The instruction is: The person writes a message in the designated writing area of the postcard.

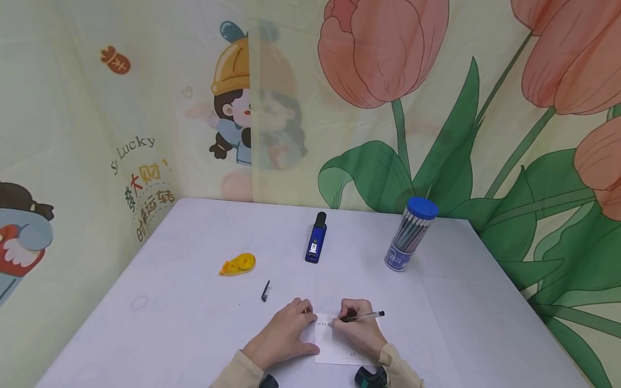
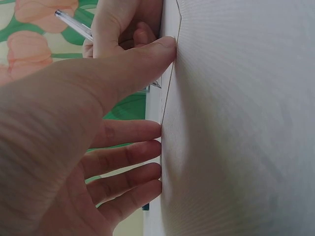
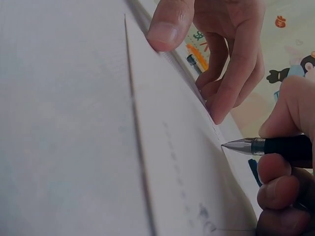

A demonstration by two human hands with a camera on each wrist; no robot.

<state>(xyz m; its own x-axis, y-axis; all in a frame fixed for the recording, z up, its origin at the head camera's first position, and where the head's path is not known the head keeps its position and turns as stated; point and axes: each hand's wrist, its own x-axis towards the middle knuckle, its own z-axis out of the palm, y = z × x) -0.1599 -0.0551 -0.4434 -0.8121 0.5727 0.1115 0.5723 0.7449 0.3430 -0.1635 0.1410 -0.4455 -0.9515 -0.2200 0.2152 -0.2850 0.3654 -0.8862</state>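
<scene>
A small white sheet of paper (image 1: 335, 350) lies on the table's near side with a short row of handwriting at its upper left. My right hand (image 1: 361, 333) pinches a clear-barrelled pen (image 1: 370, 316) with a dark grip. In the right wrist view the pen's metal tip (image 3: 238, 146) meets the paper near the written line. At the sheet's left edge rests my left hand (image 1: 287, 333), its thumb pressing the lower edge area. The left fingers (image 2: 128, 152) are extended and touch down in the left wrist view. A black pen cap (image 1: 265, 291) lies beyond the left hand.
Farther back are a yellow correction tape (image 1: 237, 264) and a long dark blue object (image 1: 318, 237) with a black end, perhaps a stapler. A clear jar of pens (image 1: 411, 235) with a blue lid stands at back right. Printed curtains (image 1: 286, 183) border the white table (image 1: 170, 302).
</scene>
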